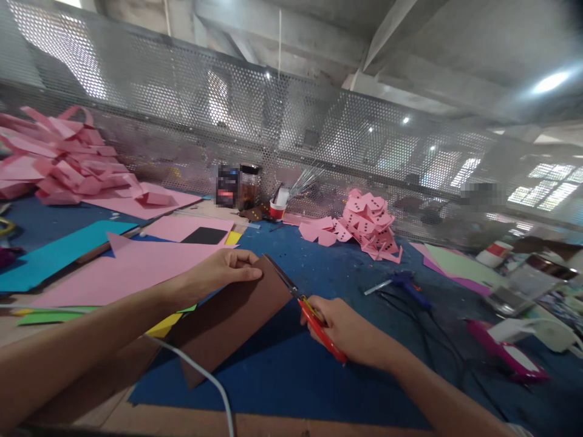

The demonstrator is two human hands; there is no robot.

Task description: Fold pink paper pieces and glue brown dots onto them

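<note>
My left hand (pixel 223 271) pinches the far edge of a brown paper sheet (pixel 228 321) and holds it above the blue table mat (pixel 291 376). My right hand (pixel 348 334) grips red-handled scissors (pixel 310 309). Their blades (pixel 280 274) are partly open and meet the sheet's far right edge, close to my left fingertips. A large pink sheet (pixel 122 273) lies just left of the brown one.
A heap of pink paper strips (pixel 64 158) sits far left, and a pile of pink folded shapes (pixel 368 227) at the back. A blue glue gun (pixel 407 285) with black cable lies right. Jars (pixel 248 187) and a perforated metal wall (pixel 291 133) stand behind. A white cable (pixel 214 388) crosses the near edge.
</note>
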